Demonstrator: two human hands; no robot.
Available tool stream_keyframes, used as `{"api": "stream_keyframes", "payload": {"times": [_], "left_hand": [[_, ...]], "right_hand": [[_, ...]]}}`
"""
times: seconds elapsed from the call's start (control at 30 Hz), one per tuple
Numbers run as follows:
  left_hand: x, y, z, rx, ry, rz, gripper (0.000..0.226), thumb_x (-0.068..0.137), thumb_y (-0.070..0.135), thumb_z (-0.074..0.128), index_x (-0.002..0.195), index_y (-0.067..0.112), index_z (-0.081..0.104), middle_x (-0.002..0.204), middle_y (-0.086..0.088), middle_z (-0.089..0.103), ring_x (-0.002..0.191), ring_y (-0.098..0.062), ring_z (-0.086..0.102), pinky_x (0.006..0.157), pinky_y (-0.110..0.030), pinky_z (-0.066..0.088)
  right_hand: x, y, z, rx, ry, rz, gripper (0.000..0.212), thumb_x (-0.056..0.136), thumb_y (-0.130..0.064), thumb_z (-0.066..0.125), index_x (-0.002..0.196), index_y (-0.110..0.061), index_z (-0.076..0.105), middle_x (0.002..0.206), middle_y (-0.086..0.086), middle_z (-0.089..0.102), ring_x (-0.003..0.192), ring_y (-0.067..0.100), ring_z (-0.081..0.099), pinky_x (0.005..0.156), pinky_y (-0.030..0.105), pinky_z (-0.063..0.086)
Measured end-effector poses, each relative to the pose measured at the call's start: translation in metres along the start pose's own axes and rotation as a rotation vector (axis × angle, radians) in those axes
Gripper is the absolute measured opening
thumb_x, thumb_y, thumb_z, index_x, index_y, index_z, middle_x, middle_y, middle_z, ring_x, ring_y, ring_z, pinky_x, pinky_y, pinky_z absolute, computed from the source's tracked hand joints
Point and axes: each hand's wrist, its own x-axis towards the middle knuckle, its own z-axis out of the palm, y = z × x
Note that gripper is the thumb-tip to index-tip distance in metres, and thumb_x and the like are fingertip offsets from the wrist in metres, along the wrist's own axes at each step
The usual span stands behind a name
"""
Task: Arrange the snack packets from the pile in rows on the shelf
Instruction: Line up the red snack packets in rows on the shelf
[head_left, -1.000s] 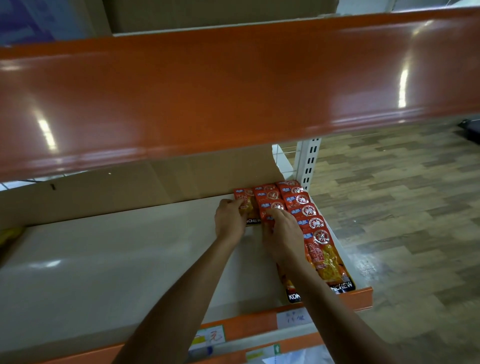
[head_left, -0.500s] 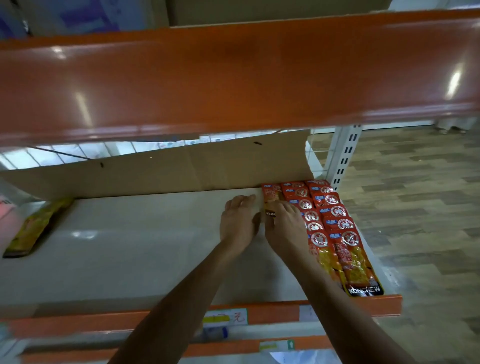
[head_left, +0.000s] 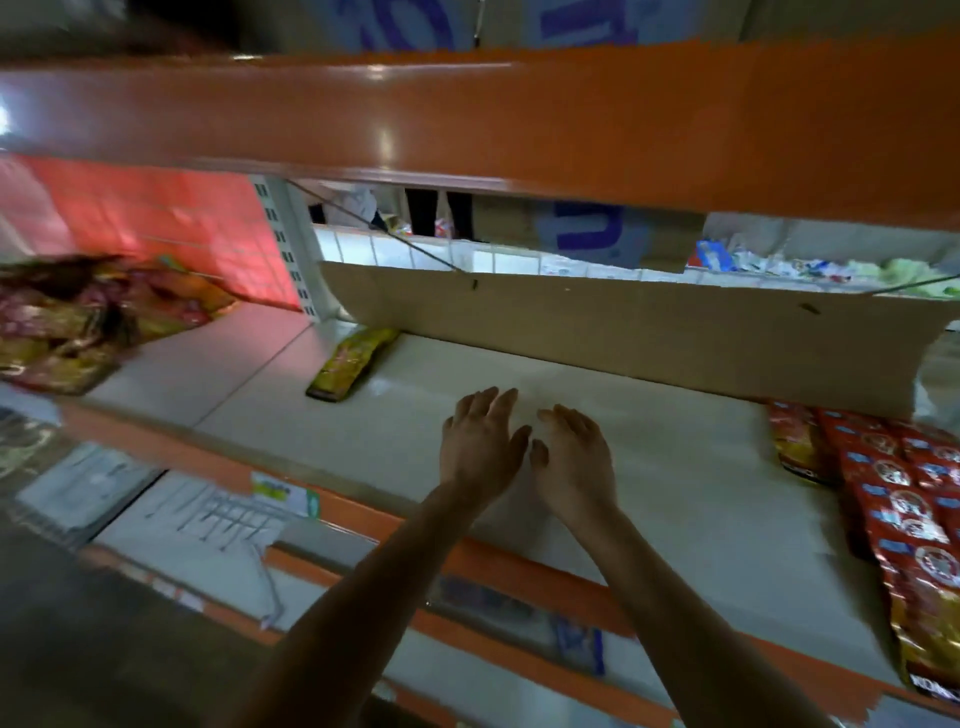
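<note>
Left hand (head_left: 480, 444): my grip is open, flat, holding nothing, over the middle of the shelf (head_left: 675, 467).
Right hand (head_left: 574, 457): open too and empty, just beside the left one, thumbs almost touching.
Arms: both reach straight in over the front edge of the shelf, palms down.
Rows (head_left: 904, 499): red snack packets lie in neat lines at the right end of the shelf.
Pile (head_left: 78, 322): more packets sit in a blurry heap past the left end.
Yellow packet (head_left: 350, 361): alone, near the back edge, by the cardboard (head_left: 623, 322).
How they feel: I think light, soft, crinkly and a bit slippery.
Where to hold: I would pinch the flat ends or sides, gently.
</note>
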Motion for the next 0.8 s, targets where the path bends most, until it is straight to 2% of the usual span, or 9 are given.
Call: {"api": "stream_keyframes", "payload": {"times": [0.23, 0.33, 0.4, 0.53, 0.67, 0.8], "left_hand": [[0.016, -0.126, -0.053, 0.044, -0.005, -0.07, 0.056, 0.095, 0.046, 0.046, 0.145, 0.024, 0.036, 0.148, -0.004, 0.039, 0.136, -0.025, 0.032, 0.107, -0.039, 0.032], [0.026, -0.178, -0.076, 0.058, 0.015, -0.092, 0.054, 0.093, 0.045, 0.048, 0.142, 0.024, 0.039, 0.143, -0.003, 0.043, 0.131, -0.027, 0.036, 0.102, -0.039, 0.035], [0.031, -0.21, -0.089, 0.049, 0.016, -0.11, 0.053, 0.092, 0.044, 0.049, 0.14, 0.023, 0.04, 0.14, -0.002, 0.045, 0.129, -0.027, 0.038, 0.099, -0.039, 0.036], [0.04, -0.275, -0.112, 0.072, 0.016, -0.135, 0.055, 0.094, 0.045, 0.047, 0.143, 0.023, 0.038, 0.145, -0.004, 0.042, 0.133, -0.026, 0.035, 0.104, -0.04, 0.034], [0.048, -0.332, -0.131, 0.078, 0.035, -0.215, 0.055, 0.095, 0.046, 0.045, 0.144, 0.022, 0.036, 0.148, -0.004, 0.039, 0.136, -0.026, 0.032, 0.106, -0.042, 0.033], [0.056, -0.375, -0.143, 0.07, 0.051, -0.319, 0.057, 0.096, 0.046, 0.045, 0.144, 0.017, 0.034, 0.15, -0.006, 0.036, 0.138, -0.027, 0.031, 0.109, -0.044, 0.033]], "right_hand": [[0.033, -0.12, 0.068, 0.063, -0.022, -0.028, 0.044, 0.096, -0.021, 0.049, 0.139, -0.014, 0.045, 0.148, 0.007, 0.04, 0.14, 0.023, 0.028, 0.115, 0.034, 0.025], [0.048, -0.168, 0.096, 0.061, -0.031, -0.049, 0.041, 0.094, -0.02, 0.051, 0.135, -0.013, 0.049, 0.144, 0.008, 0.044, 0.136, 0.024, 0.033, 0.113, 0.033, 0.026], [0.058, -0.2, 0.113, 0.049, -0.032, -0.048, 0.037, 0.091, -0.019, 0.051, 0.128, -0.014, 0.053, 0.137, 0.008, 0.05, 0.131, 0.025, 0.038, 0.108, 0.033, 0.03], [0.077, -0.261, 0.145, 0.071, 0.005, -0.067, 0.031, 0.088, -0.016, 0.052, 0.118, -0.011, 0.059, 0.126, 0.01, 0.057, 0.12, 0.027, 0.047, 0.1, 0.033, 0.034], [0.093, -0.31, 0.173, 0.048, -0.01, -0.145, 0.035, 0.088, -0.015, 0.053, 0.122, -0.008, 0.058, 0.128, 0.011, 0.056, 0.122, 0.028, 0.046, 0.102, 0.028, 0.027], [0.106, -0.35, 0.197, 0.079, -0.04, -0.186, 0.034, 0.091, -0.016, 0.052, 0.125, -0.01, 0.057, 0.132, 0.009, 0.054, 0.126, 0.025, 0.043, 0.107, 0.031, 0.031]]}}
